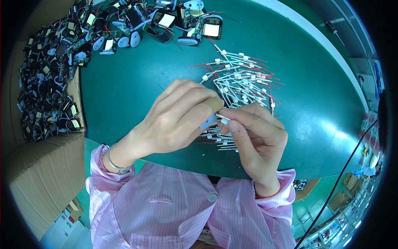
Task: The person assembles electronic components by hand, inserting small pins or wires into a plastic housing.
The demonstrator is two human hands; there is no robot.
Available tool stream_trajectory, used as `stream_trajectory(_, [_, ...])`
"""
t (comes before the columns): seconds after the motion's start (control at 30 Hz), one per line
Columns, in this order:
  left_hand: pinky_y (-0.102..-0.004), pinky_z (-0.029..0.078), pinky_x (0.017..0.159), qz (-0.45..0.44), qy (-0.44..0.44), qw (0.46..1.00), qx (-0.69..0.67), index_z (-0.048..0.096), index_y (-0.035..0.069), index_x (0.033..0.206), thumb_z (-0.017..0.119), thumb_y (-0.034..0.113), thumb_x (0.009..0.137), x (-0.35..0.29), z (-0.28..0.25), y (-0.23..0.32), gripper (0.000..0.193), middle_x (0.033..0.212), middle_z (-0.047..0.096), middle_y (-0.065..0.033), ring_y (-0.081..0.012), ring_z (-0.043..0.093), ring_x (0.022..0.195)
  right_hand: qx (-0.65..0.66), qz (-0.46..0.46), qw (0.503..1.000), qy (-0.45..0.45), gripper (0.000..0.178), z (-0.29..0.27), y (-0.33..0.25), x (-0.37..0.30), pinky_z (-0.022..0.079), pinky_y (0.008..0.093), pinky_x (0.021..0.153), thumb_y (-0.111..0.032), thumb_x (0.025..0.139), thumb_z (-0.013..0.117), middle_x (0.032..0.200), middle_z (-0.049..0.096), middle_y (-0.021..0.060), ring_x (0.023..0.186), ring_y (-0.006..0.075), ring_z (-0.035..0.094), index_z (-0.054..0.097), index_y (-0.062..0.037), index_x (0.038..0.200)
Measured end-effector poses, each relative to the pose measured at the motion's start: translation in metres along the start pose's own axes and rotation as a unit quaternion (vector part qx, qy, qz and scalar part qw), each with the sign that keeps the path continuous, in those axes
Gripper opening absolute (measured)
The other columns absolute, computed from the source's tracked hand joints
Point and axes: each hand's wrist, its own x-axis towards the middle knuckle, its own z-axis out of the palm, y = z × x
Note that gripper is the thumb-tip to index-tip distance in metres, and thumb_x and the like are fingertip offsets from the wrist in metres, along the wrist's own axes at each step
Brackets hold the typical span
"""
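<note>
Two hands meet above the middle of the green table [124, 95], and we keep them close together. Our left hand [176, 118] is curled nearly shut, thumb and forefinger pinching a small pale blue strip [208, 121]; a tan cover sits on the fingertip [215, 103] there. Our right hand [257, 135] is likewise closed down, its thumb and forefinger nipping one thin white wire piece [224, 120] whose end touches the blue strip. The other fingers of both hands fold inward.

Just beyond our knuckles lies a loose heap of white and red wire pieces [242, 83], some of it hidden under the right hand. Farther off, at the table's far left edge, sits a cluster of black and white electronic parts [166, 23], and more of them fill a cardboard box [45, 166] standing against the table's left side.

Bare green surface opens to the left of our left hand and to the right of the heap, out to the pale curved rim [315, 37]. The near edge runs just under our wrists, against the pink striped sleeves [124, 199].
</note>
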Motion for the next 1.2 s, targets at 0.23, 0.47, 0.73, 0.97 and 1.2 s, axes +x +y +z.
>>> stream_trajectory(0.23, [-0.0338,0.049,0.071,-0.114,-0.028,0.988,-0.098,0.061,-0.004,0.11,0.081,0.009,0.068,0.002,-0.007,0.006,0.049,0.108,0.055,-0.0154,-0.0264,0.059,0.083,-0.147,0.04,0.988,-0.039,0.01,-0.007,-0.006,0.005,0.04,0.0298,0.051,0.004,0.081,0.066,0.072,0.057,0.0108,0.057,0.0183,0.055,0.068,0.0029,0.091])
stream_trajectory(0.47, [-0.0296,0.053,0.071,-0.151,-0.093,0.976,-0.126,0.061,-0.004,0.114,0.086,0.008,0.062,-0.001,-0.015,0.006,0.06,0.107,0.062,-0.0157,-0.0216,0.063,0.088,-0.174,-0.015,0.984,-0.046,0.008,-0.008,-0.002,0.007,0.038,0.0327,0.049,0.003,0.079,0.068,0.068,0.053,0.0104,0.054,0.0221,0.052,0.066,0.0027,0.087])
stream_trajectory(0.73, [-0.0299,0.052,0.082,-0.3,-0.051,0.855,-0.419,0.059,-0.013,0.112,0.065,-0.01,0.082,-0.003,-0.018,0.003,0.031,0.105,0.064,-0.0173,-0.0194,0.064,0.095,-0.137,-0.041,0.99,-0.002,0.011,-0.01,0.004,0.006,0.033,0.0323,0.047,0.006,0.075,0.069,0.063,0.05,0.0084,0.052,0.0203,0.048,0.067,0.0019,0.085])
stream_trajectory(0.97, [-0.0298,0.047,0.061,-0.246,-0.018,0.921,-0.3,0.063,-0.009,0.097,0.069,-0.008,0.076,-0.001,-0.007,0.005,0.022,0.082,0.063,-0.0123,-0.0182,0.06,0.071,-0.226,-0.142,0.963,-0.04,0.019,-0.012,0.004,0.013,0.033,0.0349,0.05,0.006,0.065,0.067,0.064,0.047,0.0064,0.056,0.0226,0.044,0.066,0.0004,0.083])
stream_trajectory(1.2, [-0.0319,0.041,0.052,-0.198,-0.005,0.944,-0.263,0.064,-0.004,0.091,0.069,-0.006,0.074,-0.004,-0.003,-0.001,0.018,0.074,0.061,-0.0126,-0.0232,0.056,0.059,-0.235,-0.165,0.956,-0.065,0.022,-0.01,0.005,0.012,0.033,0.0361,0.051,0.004,0.06,0.064,0.066,0.046,0.0063,0.056,0.0228,0.044,0.066,0.0,0.082])
